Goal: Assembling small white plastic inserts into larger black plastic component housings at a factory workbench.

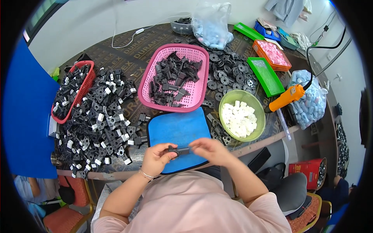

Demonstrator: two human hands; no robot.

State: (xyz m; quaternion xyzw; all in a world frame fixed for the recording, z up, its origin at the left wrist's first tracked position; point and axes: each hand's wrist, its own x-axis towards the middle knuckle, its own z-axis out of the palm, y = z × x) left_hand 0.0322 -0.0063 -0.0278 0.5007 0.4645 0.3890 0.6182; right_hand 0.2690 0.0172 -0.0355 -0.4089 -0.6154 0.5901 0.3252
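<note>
My left hand (156,158) is closed round one end of a black plastic part (179,151), held level above a blue mat (176,130) with a black edge. Close to the part's other end is my right hand (211,151); motion smears its fingers, so I cannot tell whether they grip it. Just past the mat, a pink basket (144,77) contains loose black plastic parts (176,79). To its right, a yellow-green round basket (261,112) is filled with small white pieces (239,118).
Black parts with white ends (105,120) are heaped at left beside a red basket (88,77). Black discs (229,72) lie behind the round basket. An orange-handled power screwdriver (287,98), green trays (266,77) and a bag of blue pieces (309,103) are at right.
</note>
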